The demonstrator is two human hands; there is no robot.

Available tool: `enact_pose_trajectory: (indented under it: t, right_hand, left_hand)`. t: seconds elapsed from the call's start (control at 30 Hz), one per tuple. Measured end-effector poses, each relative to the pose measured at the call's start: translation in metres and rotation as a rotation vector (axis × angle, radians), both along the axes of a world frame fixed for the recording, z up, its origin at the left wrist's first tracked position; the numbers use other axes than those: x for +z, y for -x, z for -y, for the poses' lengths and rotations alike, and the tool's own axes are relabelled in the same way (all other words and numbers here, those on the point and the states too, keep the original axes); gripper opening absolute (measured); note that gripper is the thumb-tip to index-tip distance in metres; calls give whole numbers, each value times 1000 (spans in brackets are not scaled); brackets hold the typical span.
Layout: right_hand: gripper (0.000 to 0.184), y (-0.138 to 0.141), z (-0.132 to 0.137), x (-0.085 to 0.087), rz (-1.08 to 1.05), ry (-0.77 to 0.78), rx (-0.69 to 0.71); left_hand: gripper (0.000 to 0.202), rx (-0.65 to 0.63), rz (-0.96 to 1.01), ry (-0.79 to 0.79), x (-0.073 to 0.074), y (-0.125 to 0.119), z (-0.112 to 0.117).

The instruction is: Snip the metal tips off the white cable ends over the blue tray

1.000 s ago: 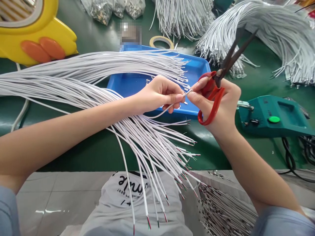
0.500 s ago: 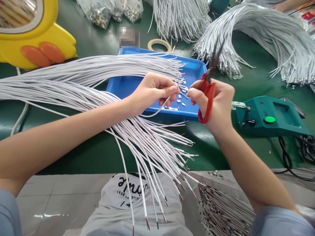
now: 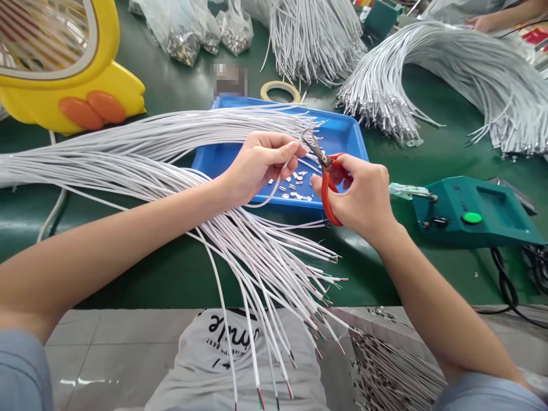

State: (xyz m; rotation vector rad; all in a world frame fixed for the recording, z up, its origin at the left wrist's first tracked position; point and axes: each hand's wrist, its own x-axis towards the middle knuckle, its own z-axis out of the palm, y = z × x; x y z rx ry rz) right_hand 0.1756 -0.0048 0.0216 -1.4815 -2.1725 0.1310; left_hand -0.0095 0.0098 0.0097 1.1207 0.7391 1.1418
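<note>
My left hand (image 3: 261,162) pinches one thin white cable (image 3: 274,188) near its end, holding the tip up over the blue tray (image 3: 346,134). My right hand (image 3: 362,194) grips red-handled scissors (image 3: 327,177), whose dark blades point up and left and meet the cable tip beside my left fingertips. Small white cut pieces (image 3: 297,185) lie in the tray under both hands. A large fan of white cables (image 3: 149,154) spreads from the left across the green table, with stripped coloured ends (image 3: 319,311) hanging over the table edge.
A green bench machine with a round green button (image 3: 471,217) stands at the right. More white cable bundles (image 3: 428,68) lie at the back, with a tape roll (image 3: 280,90), bags of metal parts (image 3: 188,34) and a yellow duck-shaped fan (image 3: 60,63). Another person's hand (image 3: 479,21) shows top right.
My right hand swung the scissors down from pointing up and right until the blades came to the cable tip. My left hand kept its pinch on the cable.
</note>
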Motion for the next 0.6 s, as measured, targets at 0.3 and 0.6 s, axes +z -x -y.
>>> enact_pose_trajectory:
  t: [0.3, 0.6]
  right_hand:
    - [27, 1, 2, -1, 34, -30, -11]
    - [26, 1, 3, 0, 26, -61, 2]
  left_hand:
    - [19, -37, 0, 5, -1, -1, 1]
    - [18, -53, -61, -11, -2, 0, 1]
